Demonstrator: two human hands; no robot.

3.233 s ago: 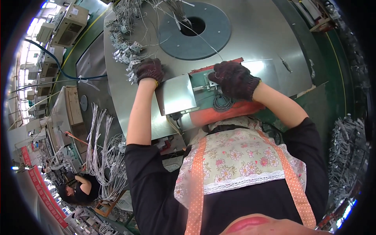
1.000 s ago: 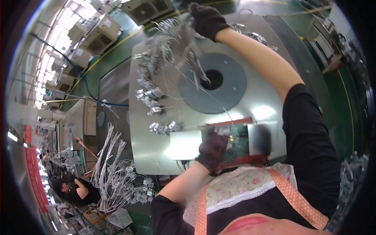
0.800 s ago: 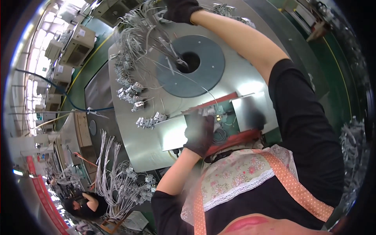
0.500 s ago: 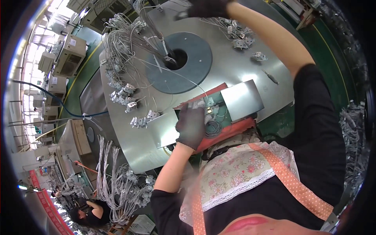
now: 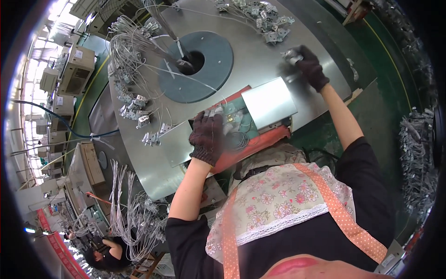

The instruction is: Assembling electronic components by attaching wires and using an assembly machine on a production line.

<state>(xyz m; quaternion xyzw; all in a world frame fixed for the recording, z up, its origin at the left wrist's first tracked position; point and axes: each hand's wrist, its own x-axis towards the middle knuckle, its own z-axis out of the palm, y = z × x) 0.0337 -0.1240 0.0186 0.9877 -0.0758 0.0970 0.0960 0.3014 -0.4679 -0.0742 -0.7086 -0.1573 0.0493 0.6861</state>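
Note:
My left hand [image 5: 207, 135], in a dark knitted glove, rests at the left part of a red-edged green work bed [image 5: 250, 122]. Its fingers are curled near a small whitish part [image 5: 217, 111], but what they grip is mostly hidden. Beside that hand, a coil of grey cable [image 5: 238, 141] and a small yellowish piece lie on the bed. My right hand [image 5: 310, 67], also gloved, is reached out over the table to the right. It is closed on a small silvery metal bracket part [image 5: 292, 56], somewhat blurred.
A shiny metal plate [image 5: 269, 103] covers the bed's right part. Behind it is a round grey disc [image 5: 218, 60] with cables rising from its hole. Bracket parts on grey cables lie at the left [image 5: 132, 109] and far right [image 5: 269, 23]. Another person [image 5: 109, 253] sits at lower left.
My right hand has come back from the table's far side toward the right and closed on the lone metal bracket part. The view has shifted; my left hand stays at the bed.

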